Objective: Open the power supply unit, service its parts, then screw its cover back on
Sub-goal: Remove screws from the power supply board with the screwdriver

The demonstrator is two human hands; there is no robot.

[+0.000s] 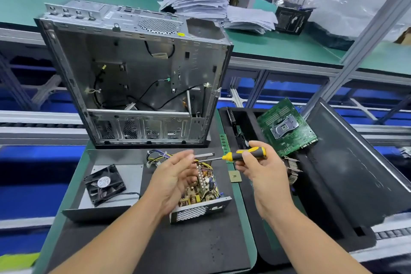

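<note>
Two hands work above an opened power supply unit (pixel 200 193) on the table (pixel 73 176): the right hand (pixel 259 167) grips a yellow-handled screwdriver (pixel 242 155), the left hand (pixel 175 176) hovers with fingers relaxed at its tip. The removed cover (pixel 111 162), holding a fan (pixel 104 184), lies just left.
</note>
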